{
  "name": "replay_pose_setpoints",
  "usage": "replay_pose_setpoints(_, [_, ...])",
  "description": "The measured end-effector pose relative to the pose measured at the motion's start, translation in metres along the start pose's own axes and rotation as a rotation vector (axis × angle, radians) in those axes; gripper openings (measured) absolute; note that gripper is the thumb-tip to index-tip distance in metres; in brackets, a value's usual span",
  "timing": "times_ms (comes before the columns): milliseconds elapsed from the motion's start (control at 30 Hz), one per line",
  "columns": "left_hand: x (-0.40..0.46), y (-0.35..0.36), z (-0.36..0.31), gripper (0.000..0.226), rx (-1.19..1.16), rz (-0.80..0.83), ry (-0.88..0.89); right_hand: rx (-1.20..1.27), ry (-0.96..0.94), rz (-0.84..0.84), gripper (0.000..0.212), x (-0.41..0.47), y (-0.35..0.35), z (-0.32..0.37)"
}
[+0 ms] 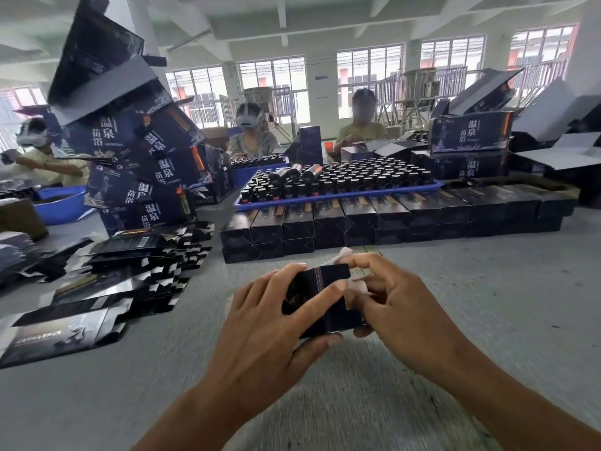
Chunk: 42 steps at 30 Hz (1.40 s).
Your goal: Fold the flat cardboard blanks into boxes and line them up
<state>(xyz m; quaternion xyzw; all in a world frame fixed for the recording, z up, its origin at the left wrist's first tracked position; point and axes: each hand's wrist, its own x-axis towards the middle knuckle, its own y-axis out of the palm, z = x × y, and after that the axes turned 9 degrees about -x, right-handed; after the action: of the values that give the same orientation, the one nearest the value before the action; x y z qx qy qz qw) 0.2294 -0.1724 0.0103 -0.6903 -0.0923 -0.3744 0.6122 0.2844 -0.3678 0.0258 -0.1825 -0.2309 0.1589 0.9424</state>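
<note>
A small dark box, partly folded, sits raised just above the grey bench at centre frame, clamped between both hands. The left hand wraps it from the near-left side, forefinger stretched along its top face and thumb hooked under its near edge. The right hand closes in from the right, fingers curled around the box's open end, where pale inner flaps show between the fingertips. Both forearms reach in from the bottom of the frame and converge on the box.

Just beyond the hands, finished boxes stand in a double-stacked row running to the right along the bench. To the left, flat cardboard blanks lie fanned in a loose heap. Behind the row, a blue tray holds dark capped bottles packed close together. A tall, leaning stack of larger printed cartons rises at left, with more cartons at right. Three workers sit at the far side of the bench, two of them wearing head-mounted devices. Large barred windows line the rear wall.
</note>
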Motion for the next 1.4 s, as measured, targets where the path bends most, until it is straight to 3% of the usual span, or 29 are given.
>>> replay_pose_setpoints(433, [-0.004, -0.011, 0.004, 0.062, -0.063, -0.017, -0.06, -0.191, -0.133, -0.062, 0.05, -0.007, 0.01, 0.002])
replay_pose_setpoints(633, [-0.004, -0.016, 0.004, 0.057, -0.101, -0.05, -0.032, -0.118, -0.103, -0.09, 0.042, -0.008, 0.012, 0.001])
replay_pose_setpoints(800, [-0.006, -0.014, 0.006, 0.063, -0.15, -0.088, -0.01, -0.149, -0.116, -0.116, 0.051, -0.01, 0.013, 0.003])
replay_pose_setpoints(967, [-0.007, -0.012, 0.007, 0.067, -0.154, -0.084, -0.021, -0.293, -0.175, -0.105, 0.031, -0.012, 0.012, 0.001])
replay_pose_setpoints(1267, [-0.009, -0.007, 0.005, 0.078, -0.13, -0.108, -0.036, -0.336, -0.175, -0.091, 0.029, -0.01, 0.012, -0.002])
replay_pose_setpoints(1400, [-0.006, -0.01, 0.006, 0.069, -0.118, -0.105, -0.054, -0.27, -0.17, -0.042, 0.032, -0.009, 0.011, -0.001])
